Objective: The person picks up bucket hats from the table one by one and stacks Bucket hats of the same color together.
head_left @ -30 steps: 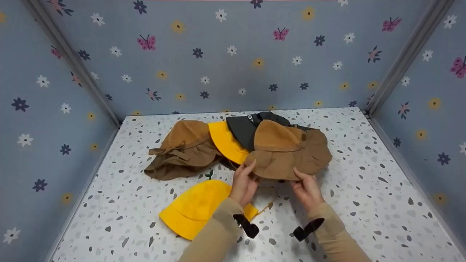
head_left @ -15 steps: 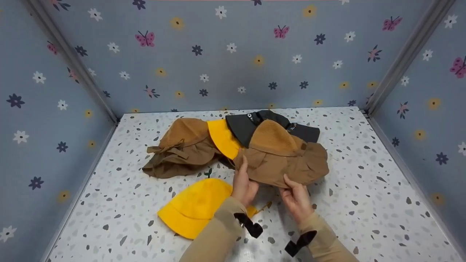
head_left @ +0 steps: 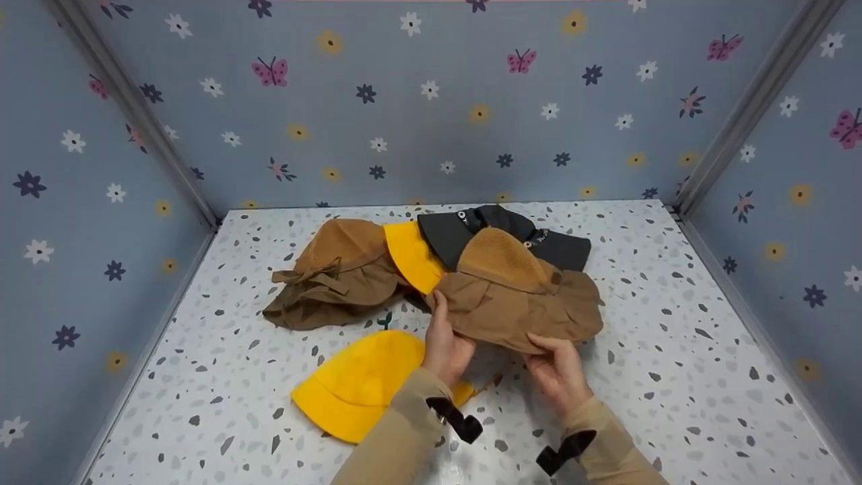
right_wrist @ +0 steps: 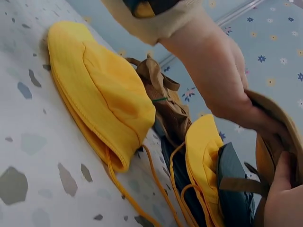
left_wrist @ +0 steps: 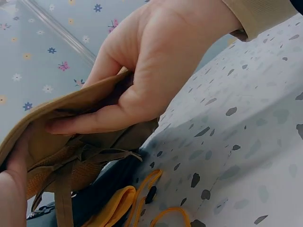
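Both hands hold a brown bucket hat (head_left: 498, 306) with a fuzzy tan crown, raised off the table and tilted. At the left end of its brim my left hand (head_left: 450, 347) pinches the edge, thumb on top. My right hand (head_left: 557, 370) grips the lower brim farther right. In the left wrist view, the left hand's fingers reach under the brim (left_wrist: 71, 101), and brown tie strings (left_wrist: 78, 165) dangle beneath. Beside my left forearm lies a yellow hat (head_left: 363, 384) with a green sprout on top; the right wrist view shows its orange cord (right_wrist: 125, 194).
Behind the held hat, a second brown hat (head_left: 343, 269), another yellow hat (head_left: 411, 256) and dark grey hats (head_left: 448, 236) overlap in a row. The speckled white table (head_left: 673, 377) is enclosed by blue flowered walls (head_left: 431, 101).
The held brown hat has come slightly down and left, towards me, uncovering a dark brim behind it at right. The right hand has shifted along the brim. The other hats stay put.
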`<state>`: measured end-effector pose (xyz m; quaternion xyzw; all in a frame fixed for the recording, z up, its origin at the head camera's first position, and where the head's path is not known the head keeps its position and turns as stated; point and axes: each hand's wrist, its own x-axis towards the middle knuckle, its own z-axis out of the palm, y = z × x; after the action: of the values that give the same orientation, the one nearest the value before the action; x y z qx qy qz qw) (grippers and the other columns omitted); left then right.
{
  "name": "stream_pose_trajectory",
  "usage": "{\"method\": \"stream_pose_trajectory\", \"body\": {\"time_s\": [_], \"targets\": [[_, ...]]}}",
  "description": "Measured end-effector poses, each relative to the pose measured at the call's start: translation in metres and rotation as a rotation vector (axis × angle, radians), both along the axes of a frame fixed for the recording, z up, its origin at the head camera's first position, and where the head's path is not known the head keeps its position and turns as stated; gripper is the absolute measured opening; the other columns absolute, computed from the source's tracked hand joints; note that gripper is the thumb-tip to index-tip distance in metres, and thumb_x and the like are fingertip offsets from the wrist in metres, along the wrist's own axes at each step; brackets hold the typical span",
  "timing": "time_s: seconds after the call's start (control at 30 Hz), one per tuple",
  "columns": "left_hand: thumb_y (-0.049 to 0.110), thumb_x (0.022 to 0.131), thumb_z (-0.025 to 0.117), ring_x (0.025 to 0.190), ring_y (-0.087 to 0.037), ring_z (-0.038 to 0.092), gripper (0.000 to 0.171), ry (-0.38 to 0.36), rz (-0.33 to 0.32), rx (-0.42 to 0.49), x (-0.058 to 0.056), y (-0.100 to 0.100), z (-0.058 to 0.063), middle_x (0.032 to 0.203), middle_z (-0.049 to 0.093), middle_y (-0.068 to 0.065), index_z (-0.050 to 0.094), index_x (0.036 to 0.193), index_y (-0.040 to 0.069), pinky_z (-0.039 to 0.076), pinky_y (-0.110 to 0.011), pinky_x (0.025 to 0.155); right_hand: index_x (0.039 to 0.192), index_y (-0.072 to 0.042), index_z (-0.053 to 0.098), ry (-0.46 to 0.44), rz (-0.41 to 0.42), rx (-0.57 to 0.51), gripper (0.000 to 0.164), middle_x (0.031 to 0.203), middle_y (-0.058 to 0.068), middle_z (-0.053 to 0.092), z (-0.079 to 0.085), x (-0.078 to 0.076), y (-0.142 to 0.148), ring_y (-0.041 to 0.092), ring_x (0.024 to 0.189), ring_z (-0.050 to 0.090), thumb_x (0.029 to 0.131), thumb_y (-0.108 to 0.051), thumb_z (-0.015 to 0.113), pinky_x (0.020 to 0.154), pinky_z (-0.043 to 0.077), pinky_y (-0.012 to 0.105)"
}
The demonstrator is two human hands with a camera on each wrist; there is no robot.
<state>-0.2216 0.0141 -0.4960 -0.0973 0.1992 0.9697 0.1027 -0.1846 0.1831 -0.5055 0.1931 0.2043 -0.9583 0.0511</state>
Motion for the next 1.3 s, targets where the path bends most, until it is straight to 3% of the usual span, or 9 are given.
{"method": "stream_pose_trajectory", "body": {"time_s": [0.23,0.5,0.63,0.77,0.9,1.03,1.17,1.3], "targets": [[0.05,0.103,0.038,0.143,-0.024,0.038,0.056,-0.001,-0.016,-0.002,0.001,-0.016,0.002,0.157,0.036,-0.002,0.03,0.154,0.028,0.038,-0.042,0.116,0.128,-0.012,0.034,0.033,0.01,0.037,0.032,0.13,0.002,0.042,0.002,-0.004,0.014,0.017,0.117,0.052,0.1,-0.001,0.042,0.1,0.048,0.031],[0.051,0.102,0.041,0.144,-0.022,0.037,0.054,-0.009,-0.048,-0.024,-0.002,-0.032,0.002,0.154,0.039,0.001,0.035,0.151,0.028,0.034,-0.041,0.118,0.123,-0.01,0.042,-0.012,0.006,0.081,0.019,0.112,0.004,0.061,0.004,-0.011,0.035,0.016,0.1,0.062,0.105,-0.016,0.042,0.092,0.05,0.029],[0.047,0.104,0.041,0.143,-0.02,0.037,0.051,-0.01,-0.048,-0.003,-0.002,-0.036,-0.001,0.155,0.039,0.002,0.036,0.151,0.028,0.034,-0.04,0.118,0.132,-0.014,0.036,-0.029,0.017,0.1,0.029,0.121,0.002,0.054,-0.001,-0.014,0.04,0.014,0.105,0.059,0.104,-0.018,0.044,0.094,0.049,0.028],[0.046,0.103,0.043,0.14,-0.02,0.042,0.05,-0.039,-0.047,-0.019,-0.003,-0.039,-0.004,0.152,0.044,0.001,0.041,0.148,0.025,0.038,-0.039,0.116,0.151,-0.021,0.026,-0.071,0.01,0.138,0.051,0.134,-0.002,0.044,-0.004,-0.018,0.048,0.011,0.115,0.053,0.104,-0.019,0.047,0.103,0.044,0.026],[0.047,0.103,0.045,0.139,-0.02,0.044,0.05,-0.061,-0.059,-0.04,-0.003,-0.043,-0.006,0.15,0.047,0.0,0.045,0.146,0.022,0.04,-0.039,0.114,0.158,-0.028,0.019,-0.103,0.043,0.177,0.06,0.138,-0.011,0.046,-0.002,-0.022,0.063,0.005,0.12,0.049,0.105,-0.029,0.048,0.109,0.037,0.021],[0.048,0.102,0.049,0.136,-0.019,0.048,0.05,-0.094,-0.057,-0.038,-0.003,-0.046,-0.008,0.147,0.051,0.0,0.049,0.144,0.021,0.044,-0.038,0.111,0.151,-0.032,0.03,-0.138,0.047,0.151,0.053,0.124,-0.015,0.059,0.0,-0.023,0.078,0.001,0.113,0.054,0.103,-0.035,0.052,0.103,0.041,0.018],[0.047,0.101,0.05,0.136,-0.019,0.048,0.05,-0.1,-0.062,-0.046,-0.002,-0.048,-0.009,0.147,0.052,0.0,0.05,0.143,0.02,0.045,-0.038,0.11,0.144,-0.028,0.036,-0.154,0.012,0.102,0.046,0.107,-0.01,0.068,0.001,-0.022,0.084,0.003,0.102,0.061,0.102,-0.027,0.055,0.091,0.049,0.018],[0.048,0.102,0.048,0.137,-0.02,0.046,0.051,-0.079,-0.075,-0.072,-0.001,-0.046,-0.009,0.148,0.049,-0.001,0.047,0.144,0.02,0.043,-0.039,0.112,0.144,-0.027,0.036,-0.157,-0.011,0.068,0.046,0.106,-0.007,0.068,0.002,-0.02,0.088,0.004,0.101,0.062,0.102,-0.02,0.053,0.09,0.051,0.019]]}}
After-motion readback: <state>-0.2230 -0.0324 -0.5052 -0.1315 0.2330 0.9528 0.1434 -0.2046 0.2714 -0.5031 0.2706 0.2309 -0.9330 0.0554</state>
